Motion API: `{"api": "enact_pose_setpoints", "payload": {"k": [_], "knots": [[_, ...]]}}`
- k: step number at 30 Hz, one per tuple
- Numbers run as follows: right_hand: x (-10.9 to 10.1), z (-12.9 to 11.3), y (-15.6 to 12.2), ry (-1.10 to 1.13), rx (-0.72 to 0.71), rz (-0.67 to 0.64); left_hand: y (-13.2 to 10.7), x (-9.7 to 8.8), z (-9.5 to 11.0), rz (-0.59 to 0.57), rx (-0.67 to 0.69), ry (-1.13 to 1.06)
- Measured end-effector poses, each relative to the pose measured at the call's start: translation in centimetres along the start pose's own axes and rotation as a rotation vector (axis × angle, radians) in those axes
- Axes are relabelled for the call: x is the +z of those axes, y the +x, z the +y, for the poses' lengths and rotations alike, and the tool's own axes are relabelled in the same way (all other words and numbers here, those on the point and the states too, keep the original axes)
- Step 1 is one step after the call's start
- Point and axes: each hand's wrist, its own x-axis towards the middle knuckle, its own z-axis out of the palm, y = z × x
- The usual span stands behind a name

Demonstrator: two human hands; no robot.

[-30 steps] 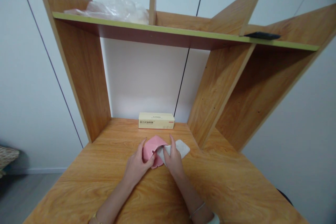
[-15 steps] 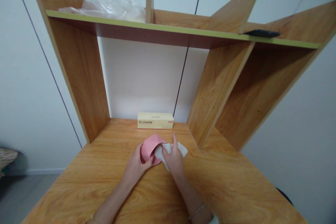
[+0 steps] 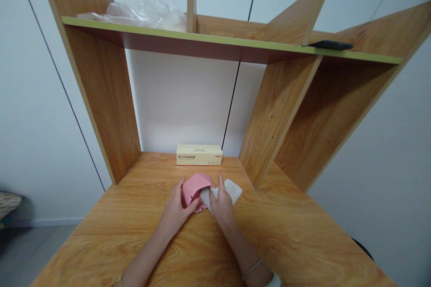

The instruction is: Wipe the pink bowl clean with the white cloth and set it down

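Just in front of the beige box (image 3: pixel 199 154), toward the person, the two hands meet over the wooden counter (image 3: pixel 128 237). The left hand (image 3: pixel 177 208) curls around a pink bowl (image 3: pixel 193 187), which is tipped on its side, thumb on the near rim. The right hand (image 3: pixel 220 206) pinches a white cloth (image 3: pixel 232 189) and presses it against the bowl's right edge; the cloth's free end lies flat on the counter, to the right of the box's front. The hands hide where cloth and bowl touch. A thin bracelet (image 3: pixel 252 269) circles the right wrist. To the right of the box a slanted wooden panel (image 3: pixel 276 112) rises from the counter, close beside the cloth. High above the box runs a green-edged shelf (image 3: pixel 208 39), bearing a crumpled clear plastic bag (image 3: pixel 144 11) up to the left and a dark flat object (image 3: pixel 332 45) far to the right.
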Motion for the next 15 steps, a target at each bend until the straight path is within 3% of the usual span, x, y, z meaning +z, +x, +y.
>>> {"api": "enact_pose_setpoints", "payload": {"k": [6, 9, 15], "knots": [[0.1, -0.5, -0.1, 0.122, 0.06, -0.025, 0.3, 0.4, -0.8, -0.047, -0.094, -0.153], [-0.1, -0.7, 0.1, 0.126, 0.068, 0.033, 0.6, 0.3, -1.1, 0.011, -0.152, -0.174], [-0.6, -1.0, 0.2, 0.226, 0.026, 0.14, 1.1, 0.2, -2.0, 0.065, -0.407, -0.401]]}}
